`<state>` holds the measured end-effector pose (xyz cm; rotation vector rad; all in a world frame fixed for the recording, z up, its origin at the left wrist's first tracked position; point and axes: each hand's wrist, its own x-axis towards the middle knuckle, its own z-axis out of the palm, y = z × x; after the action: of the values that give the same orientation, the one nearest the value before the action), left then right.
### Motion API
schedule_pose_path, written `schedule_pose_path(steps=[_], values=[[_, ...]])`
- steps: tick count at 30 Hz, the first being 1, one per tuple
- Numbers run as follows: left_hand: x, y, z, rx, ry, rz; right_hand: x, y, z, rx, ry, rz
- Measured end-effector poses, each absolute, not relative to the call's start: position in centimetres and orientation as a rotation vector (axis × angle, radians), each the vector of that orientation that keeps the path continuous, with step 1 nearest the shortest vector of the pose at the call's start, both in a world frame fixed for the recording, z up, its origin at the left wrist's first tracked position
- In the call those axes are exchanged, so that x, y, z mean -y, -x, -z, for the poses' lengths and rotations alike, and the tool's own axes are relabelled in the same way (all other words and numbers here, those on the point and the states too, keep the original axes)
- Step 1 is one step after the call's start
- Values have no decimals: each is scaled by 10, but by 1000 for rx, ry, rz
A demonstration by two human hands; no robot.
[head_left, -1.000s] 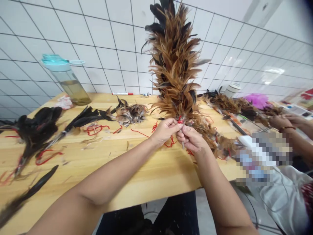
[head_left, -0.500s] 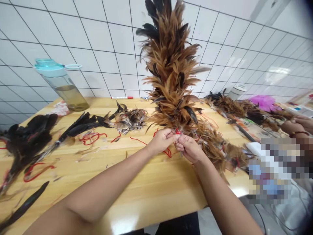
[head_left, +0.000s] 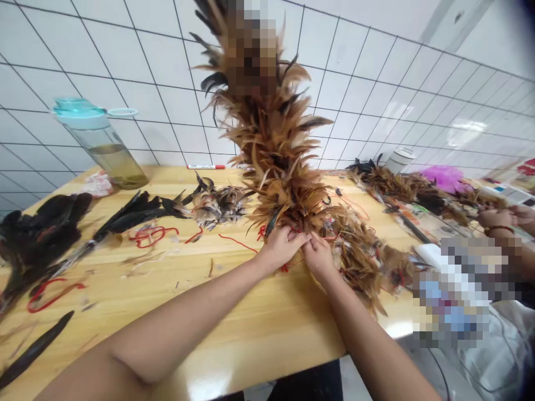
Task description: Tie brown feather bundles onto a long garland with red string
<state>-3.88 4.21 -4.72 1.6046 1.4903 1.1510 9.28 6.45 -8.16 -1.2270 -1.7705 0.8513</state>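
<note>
A tall feather duster (head_left: 280, 150) of brown and black feathers rises in front of me, its top leaning left. At its lower end my left hand (head_left: 284, 248) is closed, thumb and fingers pinching the base. Right beside it, my right hand (head_left: 320, 256) is closed too, its fingertips meeting the left thumb. Bits of red string show around the fingers; the exact grip is hidden under feathers and knuckles. Close by on the right lies a bundle of brown feathers (head_left: 359, 253), touching or nearly touching my right hand.
On the left lie black feathers (head_left: 45, 228), red string (head_left: 154, 236) and a small feather pile (head_left: 219, 206). A water bottle (head_left: 112, 156) and a red marker (head_left: 205, 167) stand or lie farther back. At right are more feathers (head_left: 409, 186) and another person's hands (head_left: 499, 217).
The duster's top has tipped left and nearer. My hands have drawn closer together at its base, and the red binding seen between them is now mostly covered.
</note>
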Motion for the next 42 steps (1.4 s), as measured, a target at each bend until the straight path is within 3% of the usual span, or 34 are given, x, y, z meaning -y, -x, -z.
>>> schedule_pose_path(steps=[4,10,15,22,33,42], values=[[-44,39,48,-1589,-1580,-1053,-62,-84,82,1774,1313,-740],[-56,58,62,-1268,-1464,-1123,-60,-76,79,1471,919,-1578],[-59,69,58,-816,-1220,-982,-54,-85,63,1374,844,-1902],[-61,72,52,-769,-953,-1194,-57,-95,60,1276,845,-1919],[-54,68,52,-716,-1136,-1012,-61,-88,68,1221,699,-2079],[-56,69,61,-780,-1262,-1049,-65,-86,81,1281,681,-2020]])
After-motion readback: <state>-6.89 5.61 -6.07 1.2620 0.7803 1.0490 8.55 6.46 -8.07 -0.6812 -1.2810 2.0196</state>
